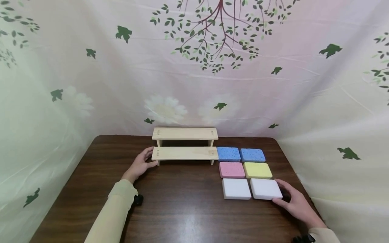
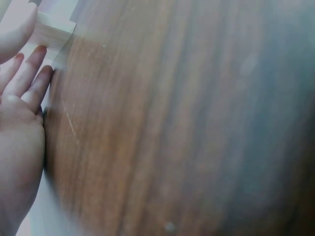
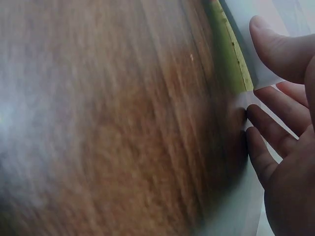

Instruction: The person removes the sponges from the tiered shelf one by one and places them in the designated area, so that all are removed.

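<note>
A two-tier stand of pale wood stands at the back of the table. My left hand touches its left end, fingers fairly straight and thumb by the front leg. In the left wrist view the stand's corner lies beyond the fingertips. My right hand holds the front right white sponge by its right end, thumb at the near edge, a finger at the far corner. The right wrist view shows the thumb against this sponge, with a yellow-green strip along its edge.
Beside the held one lies another white sponge. Behind are a pink sponge, a yellow sponge and two blue sponges, left and right. A printed cloth hangs around the dark wooden table.
</note>
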`<action>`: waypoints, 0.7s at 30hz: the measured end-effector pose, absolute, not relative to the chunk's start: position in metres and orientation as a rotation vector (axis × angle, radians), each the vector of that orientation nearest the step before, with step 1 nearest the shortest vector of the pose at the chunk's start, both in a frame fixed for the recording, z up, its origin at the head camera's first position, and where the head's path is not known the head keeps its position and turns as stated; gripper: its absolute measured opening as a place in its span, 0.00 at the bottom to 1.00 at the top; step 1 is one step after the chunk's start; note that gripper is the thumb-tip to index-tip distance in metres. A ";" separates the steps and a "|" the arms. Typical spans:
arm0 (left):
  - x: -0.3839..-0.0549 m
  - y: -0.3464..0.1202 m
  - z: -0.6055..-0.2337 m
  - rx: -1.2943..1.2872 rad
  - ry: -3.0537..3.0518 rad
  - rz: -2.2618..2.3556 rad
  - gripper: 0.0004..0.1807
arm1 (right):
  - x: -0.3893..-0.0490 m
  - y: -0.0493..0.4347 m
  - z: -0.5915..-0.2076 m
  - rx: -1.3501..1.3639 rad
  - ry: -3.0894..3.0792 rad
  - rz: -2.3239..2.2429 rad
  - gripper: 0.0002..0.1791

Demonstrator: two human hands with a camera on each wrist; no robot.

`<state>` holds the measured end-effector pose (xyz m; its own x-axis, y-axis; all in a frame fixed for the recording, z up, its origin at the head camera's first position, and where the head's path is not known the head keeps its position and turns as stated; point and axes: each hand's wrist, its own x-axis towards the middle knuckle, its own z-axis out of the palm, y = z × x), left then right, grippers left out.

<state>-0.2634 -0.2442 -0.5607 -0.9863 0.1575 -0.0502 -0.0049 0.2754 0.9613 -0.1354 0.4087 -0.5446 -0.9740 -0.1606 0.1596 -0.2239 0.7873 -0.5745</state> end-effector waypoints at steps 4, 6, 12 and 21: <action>-0.263 -0.244 -0.562 0.135 2.402 1.794 0.45 | -0.137 0.409 -0.548 0.288 -2.951 0.840 0.45; -0.264 -0.244 -0.563 0.147 2.404 1.790 0.45 | -0.137 0.408 -0.548 0.281 -2.988 0.807 0.46; -0.266 -0.245 -0.564 0.164 2.398 1.798 0.44 | -0.140 0.407 -0.546 0.258 -3.043 0.813 0.48; -0.264 -0.245 -0.564 0.165 2.395 1.803 0.44 | -0.142 0.408 -0.547 0.244 -3.063 0.828 0.49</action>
